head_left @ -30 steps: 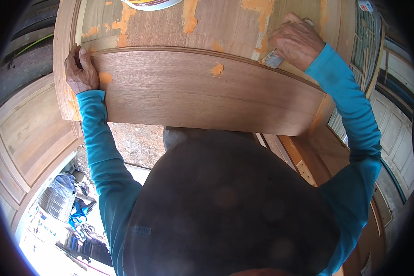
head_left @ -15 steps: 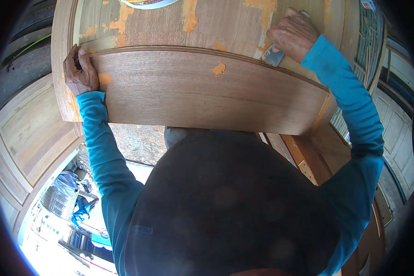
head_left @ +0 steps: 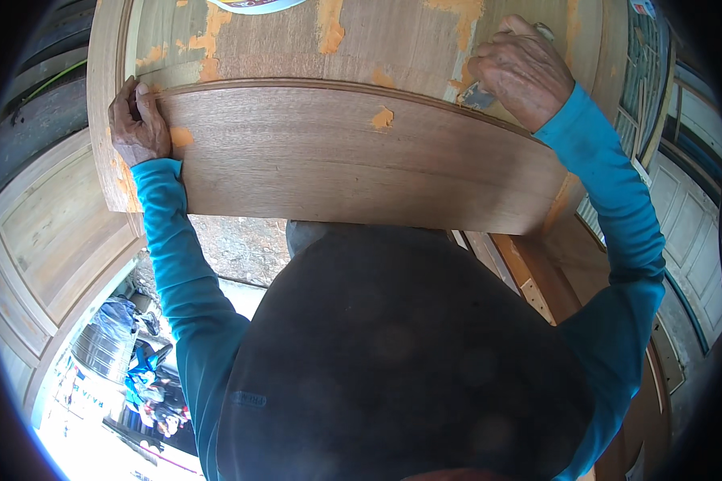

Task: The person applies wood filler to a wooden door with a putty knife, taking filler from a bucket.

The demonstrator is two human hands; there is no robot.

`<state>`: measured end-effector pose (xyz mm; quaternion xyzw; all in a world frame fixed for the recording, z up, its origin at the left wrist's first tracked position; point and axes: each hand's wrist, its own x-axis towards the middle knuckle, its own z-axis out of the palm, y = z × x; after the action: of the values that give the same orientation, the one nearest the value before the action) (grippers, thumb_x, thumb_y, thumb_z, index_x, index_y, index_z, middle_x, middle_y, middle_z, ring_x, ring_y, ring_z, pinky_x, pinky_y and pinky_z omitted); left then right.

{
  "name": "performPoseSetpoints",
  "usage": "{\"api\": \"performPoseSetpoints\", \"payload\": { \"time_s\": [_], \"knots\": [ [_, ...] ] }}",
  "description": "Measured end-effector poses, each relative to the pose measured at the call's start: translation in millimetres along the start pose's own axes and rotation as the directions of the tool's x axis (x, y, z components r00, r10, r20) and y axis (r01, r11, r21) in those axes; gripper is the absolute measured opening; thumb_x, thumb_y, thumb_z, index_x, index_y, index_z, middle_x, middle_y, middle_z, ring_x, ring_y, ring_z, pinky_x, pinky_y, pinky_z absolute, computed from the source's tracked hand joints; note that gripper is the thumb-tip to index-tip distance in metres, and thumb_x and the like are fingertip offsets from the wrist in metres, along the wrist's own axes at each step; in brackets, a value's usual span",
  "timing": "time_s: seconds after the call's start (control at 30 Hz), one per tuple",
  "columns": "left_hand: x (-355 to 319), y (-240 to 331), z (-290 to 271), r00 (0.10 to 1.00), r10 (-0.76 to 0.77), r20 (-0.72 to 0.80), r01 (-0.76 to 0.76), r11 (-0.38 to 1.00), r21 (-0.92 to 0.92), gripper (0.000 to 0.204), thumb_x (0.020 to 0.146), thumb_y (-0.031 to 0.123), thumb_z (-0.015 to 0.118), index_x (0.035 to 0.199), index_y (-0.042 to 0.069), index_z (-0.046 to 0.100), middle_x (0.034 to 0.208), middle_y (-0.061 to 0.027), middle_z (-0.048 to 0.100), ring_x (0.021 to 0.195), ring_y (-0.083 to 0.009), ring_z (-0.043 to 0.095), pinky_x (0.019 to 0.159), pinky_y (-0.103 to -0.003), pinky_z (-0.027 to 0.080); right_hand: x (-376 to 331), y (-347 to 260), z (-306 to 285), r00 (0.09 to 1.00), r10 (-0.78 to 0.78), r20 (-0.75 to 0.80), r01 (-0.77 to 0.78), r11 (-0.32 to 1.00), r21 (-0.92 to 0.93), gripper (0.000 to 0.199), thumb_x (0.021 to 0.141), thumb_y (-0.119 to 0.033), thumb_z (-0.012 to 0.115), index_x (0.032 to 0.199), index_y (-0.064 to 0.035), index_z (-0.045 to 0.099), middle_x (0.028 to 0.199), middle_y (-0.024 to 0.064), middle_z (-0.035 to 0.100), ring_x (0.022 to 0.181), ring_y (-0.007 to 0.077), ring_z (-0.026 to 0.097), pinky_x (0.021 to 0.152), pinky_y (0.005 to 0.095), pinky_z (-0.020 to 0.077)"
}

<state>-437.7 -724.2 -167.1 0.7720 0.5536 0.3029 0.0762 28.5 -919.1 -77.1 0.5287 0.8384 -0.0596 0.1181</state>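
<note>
A brown wooden door panel (head_left: 353,160) with raised moulding lies in front of me, marked with patches of orange filler (head_left: 330,28). My right hand (head_left: 525,72) is closed round a putty knife (head_left: 476,97), whose small metal blade rests against the wood by the moulding, next to an orange smear. My left hand (head_left: 140,128) lies at the panel's left end, by the corner of the moulding. Its fingers are curled and the thumb points away from me; whether anything is between them is hidden.
At the top edge, a round white container lid or tub (head_left: 257,6) is partly cut off. Another panelled wooden door (head_left: 64,232) stands at the left. White panelled doors (head_left: 690,232) lean at the right. Brown timber (head_left: 529,272) lies below the panel's right end.
My right hand has shifted slightly right and toward me, and the putty knife's blade sits at a different tilt. My left hand stays put. Coloured shapes have appeared in the lower left background.
</note>
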Motion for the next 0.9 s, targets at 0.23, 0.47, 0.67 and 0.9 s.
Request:
{"api": "performPoseSetpoints", "payload": {
  "time_s": [0.23, 0.47, 0.67, 0.9],
  "knots": [
    [0, 7, -1, 1.0, 0.007, -0.008, -0.006, 0.999, 0.042, 0.037, 0.103, 0.034, 0.064, 0.123, 0.004, 0.073, 0.114, -0.0198, 0.07, 0.097, -0.0307, 0.071, 0.085, -0.041, 0.057, 9, -1, 4, 0.999, -0.028, 0.037, 0.027, 1.0, 0.004, 0.009, 0.075, -0.011, 0.07, 0.066, -0.0084, 0.067, 0.07, 0.0099, 0.065, 0.076, 0.0265, 0.064, 0.088, 0.036, 0.045],
    [0, 5, -1, 0.999, -0.021, 0.033, 0.019, 0.999, 0.045, 0.037, 0.102, 0.034, 0.065, 0.123, 0.005, 0.072, 0.116, -0.0199, 0.069, 0.1, -0.0298, 0.071, 0.086, -0.041, 0.058, 13, -1, 6, 0.999, -0.023, 0.042, 0.023, 1.0, 0.008, 0.009, 0.076, -0.012, 0.071, 0.068, -0.0077, 0.069, 0.072, 0.0098, 0.067, 0.076, 0.0264, 0.064, 0.085, 0.0361, 0.0452],
    [0, 2, 1, 0.999, -0.019, 0.032, 0.017, 0.998, 0.061, 0.037, 0.101, 0.034, 0.066, 0.124, 0.006, 0.073, 0.115, -0.0189, 0.069, 0.096, -0.029, 0.07, 0.085, -0.041, 0.058, 5, -5, 11, 0.994, 0.105, 0.012, -0.105, 0.994, 0.038, 0.013, 0.069, -0.001, 0.07, 0.06, -0.0088, 0.065, 0.068, 0.0144, 0.067, 0.067, 0.0282, 0.066, 0.083, 0.0359, 0.0446],
    [2, 0, 2, 1.0, 0.024, 0.02, -0.025, 0.998, 0.053, 0.035, 0.1, 0.034, 0.068, 0.121, 0.006, 0.075, 0.113, -0.0179, 0.07, 0.095, -0.0283, 0.07, 0.084, -0.041, 0.058, -1, -3, 12, 0.985, 0.173, 0.001, -0.173, 0.985, -0.028, 0.012, 0.071, 0.0, 0.071, 0.066, -0.0096, 0.066, 0.066, 0.0125, 0.066, 0.067, 0.0281, 0.066, 0.082, 0.036, 0.0449]
  ]
}}
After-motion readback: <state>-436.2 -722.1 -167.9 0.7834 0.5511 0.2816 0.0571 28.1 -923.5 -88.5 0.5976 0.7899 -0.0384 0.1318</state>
